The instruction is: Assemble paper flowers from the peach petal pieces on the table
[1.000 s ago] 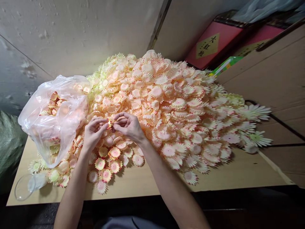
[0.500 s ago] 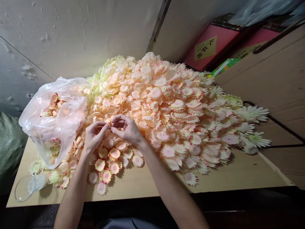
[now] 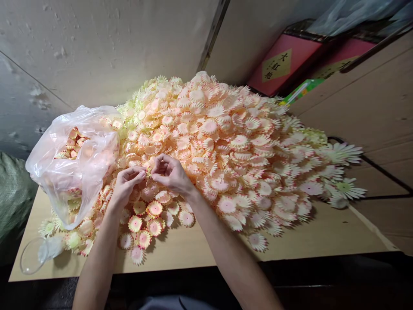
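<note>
My left hand (image 3: 125, 185) and my right hand (image 3: 172, 174) meet over the front left of a large heap of pale pink and cream artificial flower heads (image 3: 209, 127). Between the fingertips is a small yellowish artificial flower piece (image 3: 149, 171), pinched from both sides and partly hidden by the fingers. Both hands are closed, thumbs against the fingers. Just below them, several flower heads with red-tipped petals (image 3: 155, 208) lie loose near the table's front edge.
A translucent plastic bag (image 3: 93, 172) holding more flower heads stands at the left. A clear cup (image 3: 34, 256) lies on its side at the front left corner of the wooden table (image 3: 187, 256). Red boxes (image 3: 284, 60) stand behind the heap; cardboard (image 3: 380, 94) rises at the right.
My left fingers have straightened a little and my fingertips are slightly further apart, showing more of the small flower piece. The heap and bag look the same.
</note>
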The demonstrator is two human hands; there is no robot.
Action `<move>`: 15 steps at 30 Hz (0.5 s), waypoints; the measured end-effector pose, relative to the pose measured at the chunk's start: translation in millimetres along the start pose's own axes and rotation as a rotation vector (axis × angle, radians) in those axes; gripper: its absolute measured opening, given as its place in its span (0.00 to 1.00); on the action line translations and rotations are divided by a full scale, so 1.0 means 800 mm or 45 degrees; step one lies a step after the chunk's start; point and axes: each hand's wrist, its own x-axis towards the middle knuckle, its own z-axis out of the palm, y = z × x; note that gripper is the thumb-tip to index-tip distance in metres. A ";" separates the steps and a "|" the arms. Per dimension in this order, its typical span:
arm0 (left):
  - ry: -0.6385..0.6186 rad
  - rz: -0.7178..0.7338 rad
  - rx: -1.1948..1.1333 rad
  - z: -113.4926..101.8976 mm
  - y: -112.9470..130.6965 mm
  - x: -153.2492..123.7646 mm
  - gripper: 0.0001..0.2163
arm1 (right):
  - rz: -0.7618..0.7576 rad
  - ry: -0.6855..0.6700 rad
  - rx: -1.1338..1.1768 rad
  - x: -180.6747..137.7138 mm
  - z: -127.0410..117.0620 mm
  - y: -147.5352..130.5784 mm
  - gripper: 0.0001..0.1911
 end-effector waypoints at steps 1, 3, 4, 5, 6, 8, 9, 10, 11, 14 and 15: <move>-0.005 -0.016 -0.013 -0.001 0.000 0.000 0.10 | -0.002 -0.007 0.004 0.000 0.000 0.000 0.13; -0.012 -0.017 -0.004 -0.001 0.000 0.000 0.10 | -0.022 -0.009 -0.022 0.000 -0.001 0.001 0.12; -0.013 0.000 0.019 -0.001 -0.001 0.000 0.11 | -0.042 -0.011 -0.055 -0.001 -0.001 0.001 0.12; -0.012 0.025 0.044 -0.001 -0.001 0.000 0.11 | -0.068 -0.014 -0.104 -0.001 -0.001 0.000 0.11; -0.007 0.047 0.064 -0.001 -0.001 0.001 0.11 | -0.096 -0.021 -0.169 -0.002 -0.001 -0.002 0.10; 0.016 0.075 0.068 -0.001 -0.002 0.002 0.11 | -0.172 -0.041 -0.348 -0.005 0.001 -0.009 0.09; 0.032 0.080 0.055 -0.002 -0.002 0.003 0.12 | -0.223 -0.053 -0.470 -0.006 0.002 -0.014 0.09; 0.047 0.083 0.039 -0.002 -0.002 0.003 0.12 | -0.285 -0.061 -0.611 -0.008 0.004 -0.020 0.09; 0.063 0.088 0.022 -0.003 -0.002 0.004 0.12 | -0.356 -0.070 -0.767 -0.009 0.006 -0.027 0.10; 0.095 0.092 -0.032 -0.005 -0.003 0.006 0.12 | -0.530 -0.138 -1.246 -0.016 0.014 -0.050 0.14; 0.097 0.087 -0.055 -0.006 -0.004 0.006 0.12 | -0.553 -0.169 -1.385 -0.019 0.017 -0.059 0.15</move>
